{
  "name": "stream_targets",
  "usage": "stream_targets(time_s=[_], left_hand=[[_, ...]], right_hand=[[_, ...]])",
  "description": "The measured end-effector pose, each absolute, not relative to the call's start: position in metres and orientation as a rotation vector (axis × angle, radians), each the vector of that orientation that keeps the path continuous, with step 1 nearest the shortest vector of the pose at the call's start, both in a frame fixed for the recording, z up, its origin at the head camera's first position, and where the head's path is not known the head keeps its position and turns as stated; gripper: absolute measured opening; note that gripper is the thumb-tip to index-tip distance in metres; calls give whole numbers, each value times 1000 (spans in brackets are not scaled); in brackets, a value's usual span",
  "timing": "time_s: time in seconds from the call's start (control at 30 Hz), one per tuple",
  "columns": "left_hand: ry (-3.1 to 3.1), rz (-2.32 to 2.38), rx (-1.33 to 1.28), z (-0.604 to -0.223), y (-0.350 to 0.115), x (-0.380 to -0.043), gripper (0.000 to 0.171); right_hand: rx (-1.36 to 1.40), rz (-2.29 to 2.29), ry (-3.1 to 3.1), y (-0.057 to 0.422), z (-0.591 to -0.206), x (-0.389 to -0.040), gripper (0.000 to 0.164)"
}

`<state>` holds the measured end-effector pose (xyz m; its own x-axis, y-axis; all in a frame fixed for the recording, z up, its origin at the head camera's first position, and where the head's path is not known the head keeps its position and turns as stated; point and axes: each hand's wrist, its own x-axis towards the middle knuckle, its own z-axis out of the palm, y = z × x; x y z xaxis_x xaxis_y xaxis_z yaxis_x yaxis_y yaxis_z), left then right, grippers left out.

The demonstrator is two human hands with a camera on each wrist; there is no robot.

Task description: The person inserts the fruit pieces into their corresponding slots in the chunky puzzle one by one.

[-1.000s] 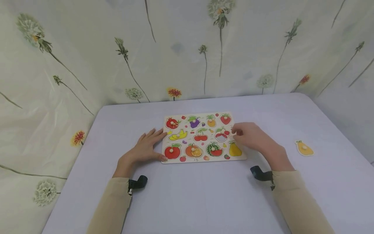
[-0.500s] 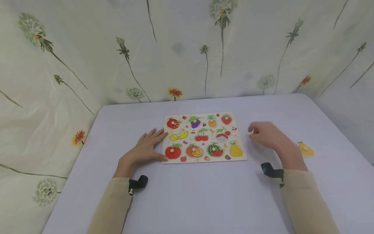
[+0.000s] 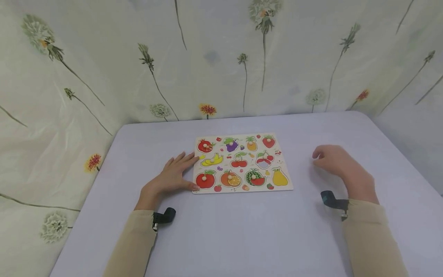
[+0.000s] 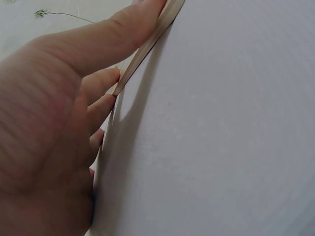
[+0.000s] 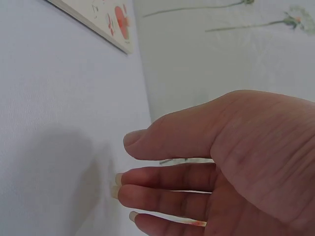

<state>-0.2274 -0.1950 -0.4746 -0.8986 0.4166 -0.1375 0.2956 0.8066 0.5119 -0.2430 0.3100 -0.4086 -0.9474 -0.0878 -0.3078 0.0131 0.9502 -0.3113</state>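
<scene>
A wooden fruit puzzle board [image 3: 225,159] lies on the table, its fruit pieces topped with small round knobs. The yellow pear [image 3: 279,177] at its lower right corner shows no knob. My left hand [image 3: 173,175] rests against the board's left side, fingers spread and thumb by the near corner; in the left wrist view the fingertips and thumb [image 4: 113,42] meet the board's edge. Off to the right of the board, my right hand [image 3: 337,161] is over the table, holding nothing. Its thumb [image 5: 172,132] and loosely bent fingers stand apart in the right wrist view.
The pale table [image 3: 242,231] backs onto a flower-patterned curtain [image 3: 214,77]. Each wrist wears a black camera, such as the one on the right wrist [image 3: 332,201]. The loose pear piece seen earlier on the right is hidden behind the right hand and forearm.
My right hand has moved rightward from the board's right edge, and its arm now covers the loose pear piece. My left hand and the board have stayed in place.
</scene>
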Motion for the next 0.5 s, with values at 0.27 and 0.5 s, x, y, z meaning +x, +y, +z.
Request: stream_targets(time_s=[0.27, 0.5], left_hand=[[2749, 719, 547, -472, -193, -227, 103], [2756, 696, 548, -472, -193, -227, 102]], right_hand=[[-50, -432, 2806, 335, -405, -237, 35], [25, -392, 2810, 357, -402, -227, 42]])
